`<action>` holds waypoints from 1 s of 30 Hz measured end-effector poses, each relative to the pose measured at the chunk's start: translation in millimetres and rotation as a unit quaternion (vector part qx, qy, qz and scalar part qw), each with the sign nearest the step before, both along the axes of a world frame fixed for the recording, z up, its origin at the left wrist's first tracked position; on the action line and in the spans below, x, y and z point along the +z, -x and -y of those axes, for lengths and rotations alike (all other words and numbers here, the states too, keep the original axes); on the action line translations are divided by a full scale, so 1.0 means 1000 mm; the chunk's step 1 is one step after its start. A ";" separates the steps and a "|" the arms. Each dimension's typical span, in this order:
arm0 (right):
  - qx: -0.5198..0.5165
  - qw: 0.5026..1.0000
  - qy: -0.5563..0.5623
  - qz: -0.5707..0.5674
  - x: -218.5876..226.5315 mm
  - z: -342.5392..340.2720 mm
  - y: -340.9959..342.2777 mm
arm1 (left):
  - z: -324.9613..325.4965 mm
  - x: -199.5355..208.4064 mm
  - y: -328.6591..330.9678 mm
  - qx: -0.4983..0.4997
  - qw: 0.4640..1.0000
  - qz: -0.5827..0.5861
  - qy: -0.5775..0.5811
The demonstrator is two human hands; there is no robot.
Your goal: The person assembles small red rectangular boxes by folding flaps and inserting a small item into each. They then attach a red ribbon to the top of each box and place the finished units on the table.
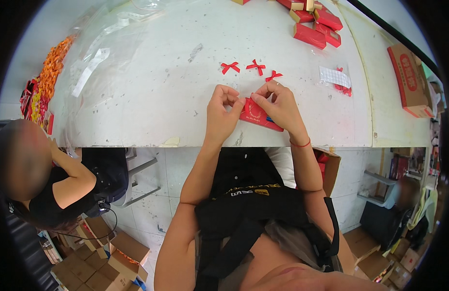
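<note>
Red box lies on the white table, near its front edge, btwn L hand & R hand. Both thumbs & index fingers are closed, apparently pinching a red bit at the box's far side; can't tell if bow or flap. Uneven pull could crease or skew it; a stray R knuckle could nudge 3 bows just beyond. Farther R: clear bag, then box pile.
</note>
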State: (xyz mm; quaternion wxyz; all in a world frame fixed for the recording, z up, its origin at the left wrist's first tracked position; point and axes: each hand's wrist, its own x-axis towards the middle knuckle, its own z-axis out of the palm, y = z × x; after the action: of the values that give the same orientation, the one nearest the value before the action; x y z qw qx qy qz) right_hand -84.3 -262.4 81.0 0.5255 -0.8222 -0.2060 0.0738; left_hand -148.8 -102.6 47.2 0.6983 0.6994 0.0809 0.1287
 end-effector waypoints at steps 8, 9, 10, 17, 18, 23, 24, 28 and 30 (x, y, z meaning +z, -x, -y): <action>-0.019 0.999 0.025 0.028 0.000 -0.004 0.003 | 0.001 -0.001 -0.004 0.005 0.999 -0.016 -0.039; -0.020 0.999 0.023 0.030 0.000 -0.005 0.003 | 0.001 -0.001 -0.004 0.006 0.999 -0.014 -0.049; -0.021 0.999 0.021 0.031 -0.001 -0.005 0.003 | 0.002 -0.001 -0.004 0.009 0.999 -0.014 -0.049; -0.022 0.998 0.027 0.061 -0.002 -0.001 0.003 | 0.004 0.005 -0.008 0.003 0.990 0.006 -0.141; -0.022 0.996 0.006 0.088 -0.002 0.001 0.004 | 0.002 0.004 -0.008 -0.004 0.990 -0.003 -0.138; 0.023 0.986 0.043 0.161 0.011 0.012 0.028 | -0.005 0.004 -0.014 -0.035 0.991 -0.027 -0.123; 0.026 0.985 0.057 0.161 0.010 0.017 0.030 | -0.002 0.005 -0.019 -0.045 0.994 -0.032 -0.093; 0.049 0.977 0.131 0.164 0.001 0.049 0.038 | -0.005 0.008 -0.029 -0.160 0.980 -0.060 -0.106; 0.089 0.975 0.162 0.125 0.025 0.102 0.052 | -0.007 0.026 -0.038 -0.194 0.963 -0.036 -0.184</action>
State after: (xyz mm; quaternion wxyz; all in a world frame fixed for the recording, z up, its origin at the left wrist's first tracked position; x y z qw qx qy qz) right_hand -136.0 -364.9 106.4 0.3465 -0.8775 -0.3278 0.0495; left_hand -111.1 -96.0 73.3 0.5661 0.8222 -0.0562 -0.0221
